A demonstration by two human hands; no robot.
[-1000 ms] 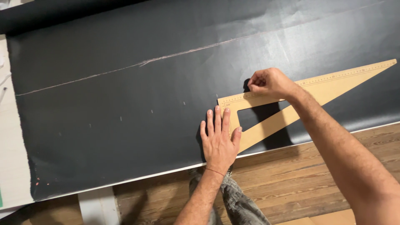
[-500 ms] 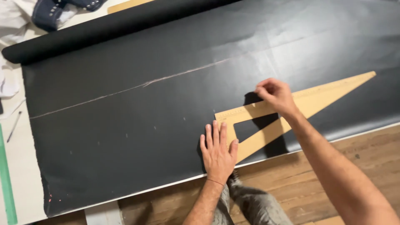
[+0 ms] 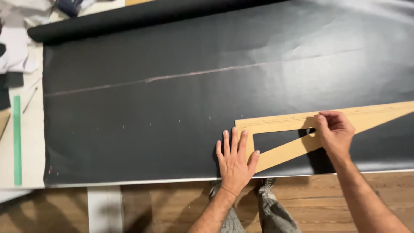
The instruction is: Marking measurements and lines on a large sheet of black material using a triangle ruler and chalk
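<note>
— Which way does the wooden triangle [image 3: 302, 133] lie?

— Flat on the black sheet [image 3: 172, 108], long axis left to right, square end left, sharp tip pointing right and cut off by the frame edge.

— And the hands?

— The left hand [image 3: 235, 162] presses its short end, fingers spread flat. The right hand [image 3: 334, 131] curls its fingers over the upper edge; whatever they pinch is too small to make out.

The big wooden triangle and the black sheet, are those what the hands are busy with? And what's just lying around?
In use:
wooden triangle
black sheet
left hand, flat on the triangle's corner
right hand, on the triangle's upper edge

Lying about:
green strip
white cloth
thin stick
</note>
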